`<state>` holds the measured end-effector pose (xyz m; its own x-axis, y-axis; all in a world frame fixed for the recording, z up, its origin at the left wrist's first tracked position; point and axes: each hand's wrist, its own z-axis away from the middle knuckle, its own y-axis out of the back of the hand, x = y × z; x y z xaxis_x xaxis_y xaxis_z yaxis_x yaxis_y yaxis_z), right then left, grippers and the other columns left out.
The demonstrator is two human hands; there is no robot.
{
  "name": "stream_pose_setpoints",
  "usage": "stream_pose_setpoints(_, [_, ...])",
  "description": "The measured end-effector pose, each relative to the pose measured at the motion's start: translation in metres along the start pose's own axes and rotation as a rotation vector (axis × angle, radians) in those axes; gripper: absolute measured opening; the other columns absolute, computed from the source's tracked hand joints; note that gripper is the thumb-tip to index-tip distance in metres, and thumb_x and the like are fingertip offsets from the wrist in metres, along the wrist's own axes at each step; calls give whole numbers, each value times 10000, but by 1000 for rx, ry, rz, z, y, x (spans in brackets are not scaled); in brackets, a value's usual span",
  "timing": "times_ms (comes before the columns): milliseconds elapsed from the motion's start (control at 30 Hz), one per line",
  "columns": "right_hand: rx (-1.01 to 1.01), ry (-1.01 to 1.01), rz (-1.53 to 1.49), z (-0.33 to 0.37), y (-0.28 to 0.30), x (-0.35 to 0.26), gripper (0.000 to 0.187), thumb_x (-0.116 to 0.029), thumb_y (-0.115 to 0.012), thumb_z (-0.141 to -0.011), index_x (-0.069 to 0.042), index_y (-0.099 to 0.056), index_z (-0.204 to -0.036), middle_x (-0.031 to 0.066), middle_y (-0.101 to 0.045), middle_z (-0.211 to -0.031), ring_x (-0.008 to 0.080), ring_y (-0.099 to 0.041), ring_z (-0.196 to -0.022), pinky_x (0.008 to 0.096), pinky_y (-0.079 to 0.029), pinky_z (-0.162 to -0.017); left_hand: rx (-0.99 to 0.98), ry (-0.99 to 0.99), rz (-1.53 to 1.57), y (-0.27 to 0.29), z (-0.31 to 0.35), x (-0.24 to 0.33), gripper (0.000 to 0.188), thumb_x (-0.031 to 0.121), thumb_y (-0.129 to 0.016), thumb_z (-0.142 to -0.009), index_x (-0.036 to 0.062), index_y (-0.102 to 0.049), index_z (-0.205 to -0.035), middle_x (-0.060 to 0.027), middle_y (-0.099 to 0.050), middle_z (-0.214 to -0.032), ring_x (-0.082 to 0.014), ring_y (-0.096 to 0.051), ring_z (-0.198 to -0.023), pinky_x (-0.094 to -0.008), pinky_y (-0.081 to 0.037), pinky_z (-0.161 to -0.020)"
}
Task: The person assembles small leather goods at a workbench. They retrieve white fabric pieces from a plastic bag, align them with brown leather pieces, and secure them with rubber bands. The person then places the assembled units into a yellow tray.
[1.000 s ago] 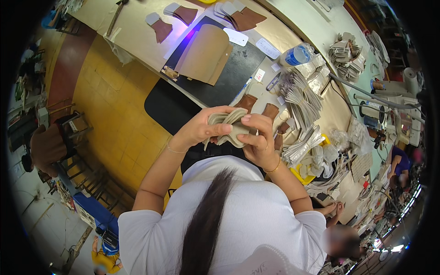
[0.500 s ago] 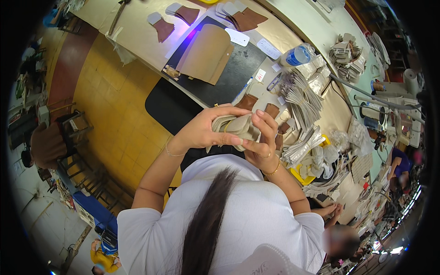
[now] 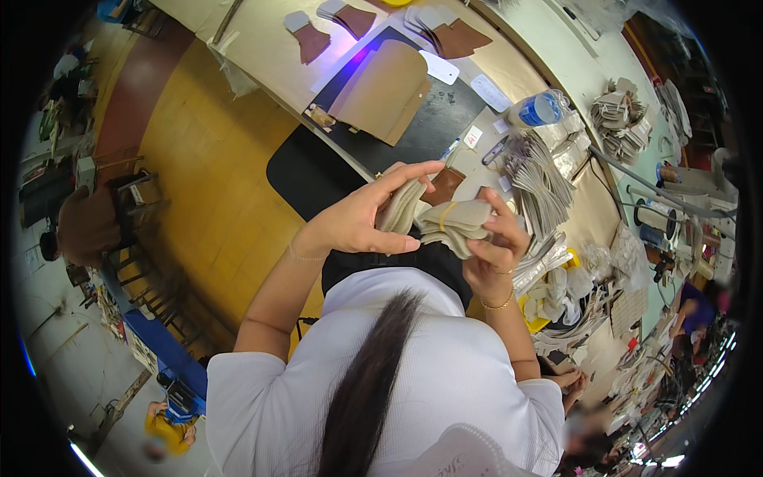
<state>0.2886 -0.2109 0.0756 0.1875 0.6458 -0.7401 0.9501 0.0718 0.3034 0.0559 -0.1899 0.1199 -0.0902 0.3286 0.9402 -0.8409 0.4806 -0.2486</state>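
My left hand (image 3: 356, 213) grips a small stack of beige cut pieces (image 3: 401, 208), thumb below and fingers above. Close beside it, my right hand (image 3: 497, 258) pinches a bundle of similar beige pieces (image 3: 457, 221) by its right end. A thin yellowish band runs round that bundle. Both hands are raised in front of my body, near the edge of the worktable. Just beyond them lies a brown piece (image 3: 447, 184), partly covered by my fingers and the bundle.
On the table are a black mat (image 3: 453, 103) under a brown sheet (image 3: 385, 91), brown-and-white cut pieces (image 3: 310, 41) and a clear-and-blue plastic container (image 3: 540, 110). Large grey bundles (image 3: 540, 179) and a yellow tray (image 3: 534, 316) stand right. A black seat-like surface (image 3: 302, 171) is left.
The beige pieces, earlier held together between both hands, are now apart in two stacks. My right hand has moved right with the banded bundle. The whole view has shifted slightly.
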Motion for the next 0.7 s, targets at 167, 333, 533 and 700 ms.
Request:
stream_pose_setpoints(167, [-18, -9, 35, 1, 11, 2, 489, 187, -665, -643, -126, -504, -983, 90, -459, -1162, 416, -487, -1250, 546, -399, -1065, 41, 17, 62, 1, 3, 2, 913, 48, -778, -681, 94, -333, -1477, -31, -441, -1206, -86, -426, -875, -214, -412, -834])
stream_pose_setpoints(333, [-46, -2, 39, 1, 10, -1, 489, 168, -687, -648, -125, -506, -995, 89, -465, -1164, 415, -496, -1240, 545, -416, -1048, 47, 16, 100, -1, 4, 2, 911, 31, -776, -676, 93, -339, -1474, -30, -445, -1199, -84, -430, -872, -207, -419, -817])
stream_pose_setpoints(533, [-68, 26, 22, -4, 5, -3, 488, 151, -692, -658, -126, -515, -1020, 103, -495, -1175, 420, -518, -1213, 538, -439, -1021, 43, 8, 145, -2, 3, -1, 904, 35, -773, -680, 82, -339, -1471, -32, -449, -1191, -84, -437, -874, -209, -423, -800])
stream_pose_setpoints(700, [-95, -63, -78, -9, 5, -5, 400, 110, -696, -705, -95, -536, -1009, 123, -526, -1243, 386, -533, -1213, 477, -454, -1003, 64, 1, 310, 0, -2, -9, 860, 132, -733, -718, 34, -320, -1466, -69, -492, -1155, -106, -491, -842, -233, -455, -739])
